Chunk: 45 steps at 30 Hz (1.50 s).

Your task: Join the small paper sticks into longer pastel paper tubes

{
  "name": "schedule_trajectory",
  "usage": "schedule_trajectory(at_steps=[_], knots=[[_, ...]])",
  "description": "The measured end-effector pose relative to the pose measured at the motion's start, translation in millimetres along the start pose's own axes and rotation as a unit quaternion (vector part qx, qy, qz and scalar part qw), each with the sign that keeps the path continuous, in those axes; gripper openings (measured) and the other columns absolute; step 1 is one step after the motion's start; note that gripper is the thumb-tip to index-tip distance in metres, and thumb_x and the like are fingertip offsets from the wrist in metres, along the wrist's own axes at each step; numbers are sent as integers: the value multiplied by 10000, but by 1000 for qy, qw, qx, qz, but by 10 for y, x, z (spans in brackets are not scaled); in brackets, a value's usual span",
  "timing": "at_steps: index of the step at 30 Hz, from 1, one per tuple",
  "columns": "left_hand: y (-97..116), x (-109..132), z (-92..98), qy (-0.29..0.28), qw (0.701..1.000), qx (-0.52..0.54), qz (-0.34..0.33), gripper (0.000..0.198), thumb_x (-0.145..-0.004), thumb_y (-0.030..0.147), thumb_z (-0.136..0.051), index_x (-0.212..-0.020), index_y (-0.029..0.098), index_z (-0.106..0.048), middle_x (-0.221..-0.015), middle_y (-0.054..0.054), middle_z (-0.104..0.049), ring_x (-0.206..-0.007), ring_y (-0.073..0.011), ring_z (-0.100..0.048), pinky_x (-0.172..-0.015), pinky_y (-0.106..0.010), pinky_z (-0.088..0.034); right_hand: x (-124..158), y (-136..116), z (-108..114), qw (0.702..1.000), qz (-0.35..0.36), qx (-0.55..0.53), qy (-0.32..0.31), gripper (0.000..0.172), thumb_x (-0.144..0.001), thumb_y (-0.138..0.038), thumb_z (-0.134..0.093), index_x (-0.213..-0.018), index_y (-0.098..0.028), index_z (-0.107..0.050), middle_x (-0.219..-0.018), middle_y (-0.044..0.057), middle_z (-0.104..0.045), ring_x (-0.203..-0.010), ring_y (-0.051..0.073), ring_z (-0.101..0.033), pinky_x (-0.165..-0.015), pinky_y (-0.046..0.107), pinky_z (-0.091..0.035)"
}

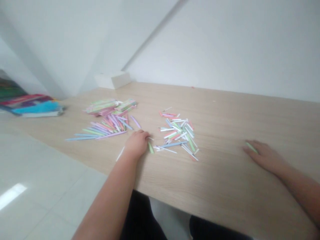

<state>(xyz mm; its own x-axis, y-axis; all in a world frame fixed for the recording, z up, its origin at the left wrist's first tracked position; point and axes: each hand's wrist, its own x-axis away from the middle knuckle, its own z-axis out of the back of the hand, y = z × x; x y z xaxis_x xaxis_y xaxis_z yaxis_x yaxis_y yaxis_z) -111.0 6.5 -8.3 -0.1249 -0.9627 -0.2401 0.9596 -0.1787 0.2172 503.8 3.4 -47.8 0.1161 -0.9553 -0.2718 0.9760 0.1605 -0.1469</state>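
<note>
My right hand (265, 156) rests low on the light wood-grain table (220, 113) at the right, with a pale green paper strip (251, 147) pinched in its fingers. My left hand (136, 145) lies curled on the tabletop, its fingertips touching the edge of a loose pile of mostly white paper strips (177, 133). A green strip (150, 147) lies just beyond those fingers, and a thin white strip (120, 153) lies beside the wrist. To the left sits a fan of pastel strips (107, 128), behind which lie several pastel-coloured packets (110, 106).
A white box (112, 80) stands against the white wall at the table's far edge. Colourful stacked books or packages (30, 105) lie at the far left. The near table edge runs above a pale tiled floor (45, 186).
</note>
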Motion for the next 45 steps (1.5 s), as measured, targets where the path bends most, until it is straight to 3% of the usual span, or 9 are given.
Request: schedule_trajectory(at_steps=[3, 9, 16, 20, 24, 33, 41, 45], knots=[[1, 13, -12, 7, 1000, 0, -5, 333, -966, 243, -430, -1107, 230, -731, -1091, -90, -693, -1071, -264, -637, -1009, -395, -486, -47, -281, -42, 999, 9, -6, -42, 647, -1001, -554, -366, -1456, -139, -564, -1526, 231, -504, -1442, 391, -435, -1190, 532, -341], [-8, 27, -10, 10, 999, 25, -45, 350, -959, 270, -463, -1180, 277, -735, -1141, -55, -689, -1102, -233, -636, -1068, -365, -456, -83, -1146, -79, 995, 74, -18, -64, 683, -984, -574, -395, -1483, -127, -528, -1561, 184, -479, -1481, 328, -395, -1228, 508, -304], [-20, 41, -23, 19, 996, 54, -64, 368, -906, 228, -488, -1167, 267, -745, -1134, -59, -690, -1089, -231, -637, -1059, -371, -466, -120, -2136, -151, 985, 142, -60, -80, 679, -1006, -574, -365, -1522, -146, -476, -1582, 181, -451, -1496, 338, -364, -1223, 550, -302], [-18, 43, -31, 26, 993, 77, -83, 401, -871, 188, -493, -1179, 271, -736, -1141, -49, -689, -1090, -222, -637, -1048, -360, -471, -180, -2551, -210, 978, 168, -102, -73, 676, -1002, -579, -396, -1535, -167, -450, -1601, 183, -421, -1505, 346, -345, -1218, 582, -292], [-13, 38, -28, 18, 992, 86, -90, 366, -867, 213, -518, -1141, 269, -755, -1139, -49, -690, -1091, -227, -634, -1057, -371, -464, -188, -2675, -198, 964, 192, -169, -69, 649, -1007, -539, -438, -1562, -206, -399, -1623, 150, -396, -1502, 304, -361, -1222, 531, -318], [-25, 37, -33, 18, 990, 101, -95, 288, -911, 320, -561, -1111, 280, -765, -1129, -53, -691, -1073, -236, -638, -1036, -381, -469, -105, -2602, -208, 959, 183, -214, -19, 569, -1003, -473, -496, -1506, -208, -458, -1580, 160, -449, -1472, 299, -409, -1221, 526, -326], [12, 6, -29, 13, 990, 93, -102, 256, -955, 308, -531, -1066, 242, -751, -1094, -70, -695, -1060, -226, -632, -1023, -354, -468, -51, -2642, -150, 961, 221, -167, -22, 575, -988, -464, -532, -1511, -236, -464, -1628, 137, -379, -1511, 305, -335, -1228, 535, -305], [46, -19, -3, -5, 991, 84, -102, 269, -976, 330, -510, -1064, 233, -746, -1068, -77, -703, -1052, -228, -637, -1006, -346, -477, -38, -2708, -91, 957, 257, -134, 0, 523, -989, -424, -531, -1482, -250, -503, -1588, 128, -443, -1506, 313, -340, -1223, 574, -290]])
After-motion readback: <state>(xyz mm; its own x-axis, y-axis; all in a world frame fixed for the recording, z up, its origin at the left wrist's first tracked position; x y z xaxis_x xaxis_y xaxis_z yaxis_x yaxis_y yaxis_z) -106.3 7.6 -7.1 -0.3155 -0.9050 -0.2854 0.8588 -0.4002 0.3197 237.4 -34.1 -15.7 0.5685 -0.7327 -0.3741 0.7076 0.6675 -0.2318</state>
